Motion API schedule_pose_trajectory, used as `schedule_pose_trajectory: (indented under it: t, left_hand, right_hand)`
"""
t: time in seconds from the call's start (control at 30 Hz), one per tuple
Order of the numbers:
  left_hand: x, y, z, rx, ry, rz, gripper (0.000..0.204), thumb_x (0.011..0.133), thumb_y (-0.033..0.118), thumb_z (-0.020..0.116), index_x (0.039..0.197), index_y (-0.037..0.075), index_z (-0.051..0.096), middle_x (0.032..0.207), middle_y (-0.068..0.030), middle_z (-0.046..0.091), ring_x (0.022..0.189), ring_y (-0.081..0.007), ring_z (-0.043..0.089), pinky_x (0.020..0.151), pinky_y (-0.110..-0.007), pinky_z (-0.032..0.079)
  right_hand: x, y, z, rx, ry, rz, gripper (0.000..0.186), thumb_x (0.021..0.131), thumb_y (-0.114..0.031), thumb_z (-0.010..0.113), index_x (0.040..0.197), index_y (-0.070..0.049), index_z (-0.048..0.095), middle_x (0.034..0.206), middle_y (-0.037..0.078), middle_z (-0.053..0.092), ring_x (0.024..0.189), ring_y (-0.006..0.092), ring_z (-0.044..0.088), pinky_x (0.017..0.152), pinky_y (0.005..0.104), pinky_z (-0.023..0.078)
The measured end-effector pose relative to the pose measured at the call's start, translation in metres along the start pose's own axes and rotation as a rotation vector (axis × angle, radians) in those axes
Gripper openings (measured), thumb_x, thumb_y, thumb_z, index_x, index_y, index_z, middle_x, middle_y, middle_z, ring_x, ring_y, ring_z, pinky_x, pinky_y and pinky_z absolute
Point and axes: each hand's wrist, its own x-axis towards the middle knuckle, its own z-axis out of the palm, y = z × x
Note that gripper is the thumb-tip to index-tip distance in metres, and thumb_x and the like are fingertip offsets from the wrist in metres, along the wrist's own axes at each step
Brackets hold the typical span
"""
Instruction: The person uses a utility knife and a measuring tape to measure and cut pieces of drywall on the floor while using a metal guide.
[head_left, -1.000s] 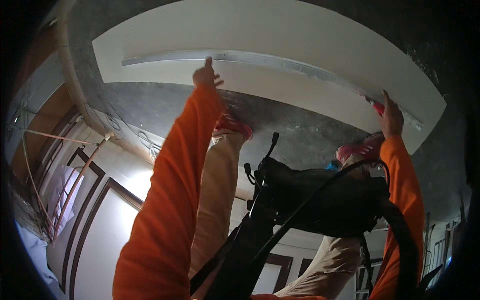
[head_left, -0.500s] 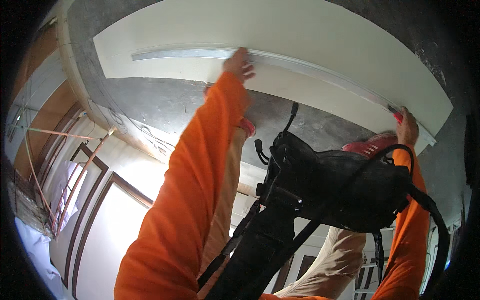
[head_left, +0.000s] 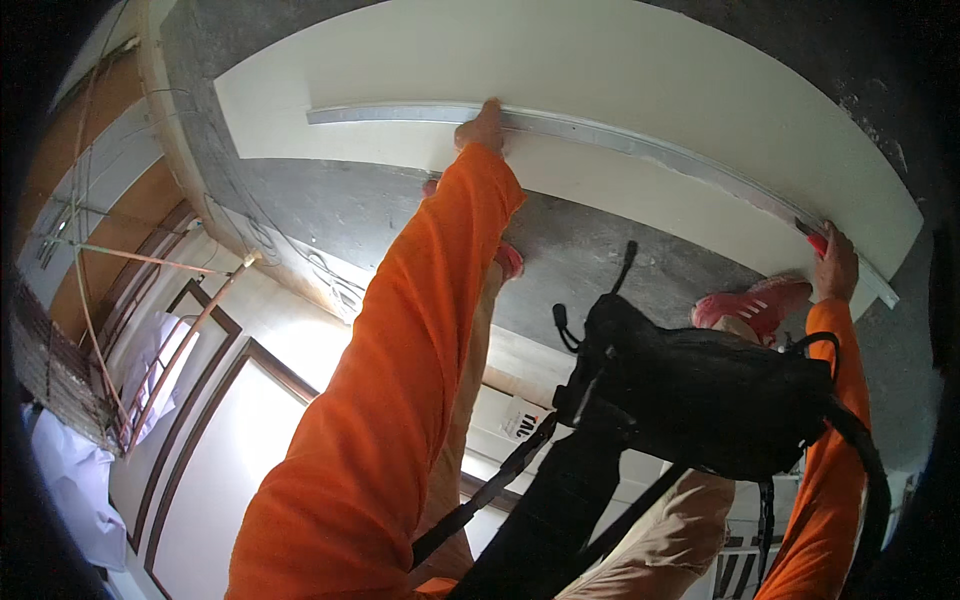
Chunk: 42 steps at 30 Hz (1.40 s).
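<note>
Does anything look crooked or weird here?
Yes, a bit: the metal strip sits off to one side. Its right end pokes past the white board, while its left end stops short of the other edge. Its curve is probably just the wide camera lens.

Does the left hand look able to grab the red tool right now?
Probably not without moving: the left hand is at the strip, well left of the red tool, which the right hand holds.
</note>
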Motion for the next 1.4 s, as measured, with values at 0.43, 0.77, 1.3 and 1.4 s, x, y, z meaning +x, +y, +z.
schedule_pose_trajectory:
  t: [0.43,0.77,1.3,1.4]
  left_hand:
    - [-0.01,0.008,0.001,0.208,0.075,0.003,0.057,0.072,0.046,0.071,0.107,0.001,0.06,0.097,-0.0091,0.057,0.082,-0.025,0.055,0.082,-0.053,0.047]
    - [-0.023,0.001,-0.009,0.107,0.0,0.081,0.06,0.073,0.047,0.066,0.105,-0.003,0.062,0.102,-0.0143,0.061,0.093,-0.0302,0.058,0.079,-0.044,0.049]
    - [-0.019,-0.006,-0.001,0.075,0.005,0.089,0.041,0.078,0.039,0.065,0.101,0.006,0.061,0.088,-0.0093,0.055,0.081,-0.0233,0.053,0.075,-0.047,0.051]
    - [-0.013,-0.006,-0.004,0.06,0.001,0.077,0.042,0.078,0.04,0.066,0.102,0.006,0.061,0.089,-0.0094,0.055,0.083,-0.0235,0.053,0.075,-0.048,0.051]
  right_hand:
    - [-0.002,0.03,0.026,-0.054,0.024,-0.047,0.056,0.082,-0.017,0.071,0.133,-0.013,0.049,0.12,0.01,0.06,0.111,0.0281,0.058,0.094,0.039,0.049]
    - [-0.003,0.026,0.028,-0.041,0.025,-0.049,0.06,0.08,-0.019,0.073,0.134,-0.014,0.048,0.121,0.009,0.06,0.11,0.0278,0.058,0.094,0.039,0.049]
    - [-0.005,0.019,0.02,-0.077,-0.089,0.016,0.059,0.085,-0.019,0.069,0.137,-0.012,0.045,0.129,0.01,0.056,0.117,0.027,0.056,0.1,0.0375,0.047]
    - [0.0,0.016,0.016,-0.052,-0.122,0.027,0.058,0.085,-0.019,0.069,0.137,-0.011,0.045,0.13,0.01,0.056,0.118,0.0273,0.055,0.1,0.0378,0.047]
